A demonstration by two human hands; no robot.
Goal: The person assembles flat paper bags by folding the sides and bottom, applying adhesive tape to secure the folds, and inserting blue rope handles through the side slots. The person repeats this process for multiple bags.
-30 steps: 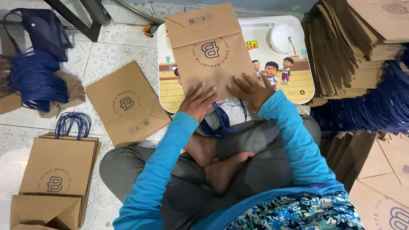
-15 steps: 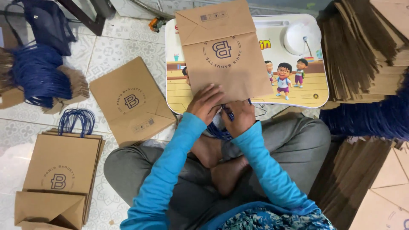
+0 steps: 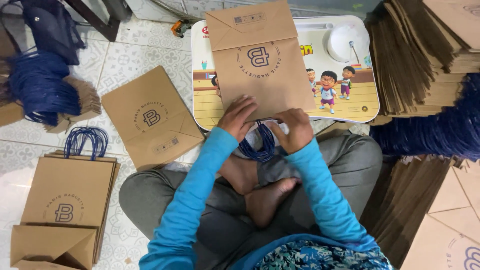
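Paper bag [image 3: 262,70], flat and brown, lies on a small lap counter [image 3: 350,107] with a cartoon print, its folded bottom flap pointing away from the person and its open edge toward the lap. Both hands meet at that near edge. The left hand [image 3: 239,117] rests on the bag's lower left part, fingers [image 3: 246,106] bent and pressed onto the paper, thumb side toward the blue cord handle [image 3: 261,142]. The right hand [image 3: 296,129] sits just beside it at the lower right, fingers curled in on the bag's edge and the cord; exactly how much of the cord it pinches is hidden under the knuckles. The cord hangs as a bunch of thin dark blue loops from between the two hands, down toward the crossed bare feet.

The bag is smooth kraft paper with sharp creases and a round dark logo. On the patterned tile floor [image 3: 125,55] to the left lies a second flat bag [image 3: 150,117], tilted, without a handle showing. Nearer the left corner is a stack of finished bags [image 3: 67,200] with blue cord handles sticking out at the top. A bundle of loose blue cords [image 3: 37,85] lies at the far left. Tall piles of flat brown bags [image 3: 430,45] stand to the right.
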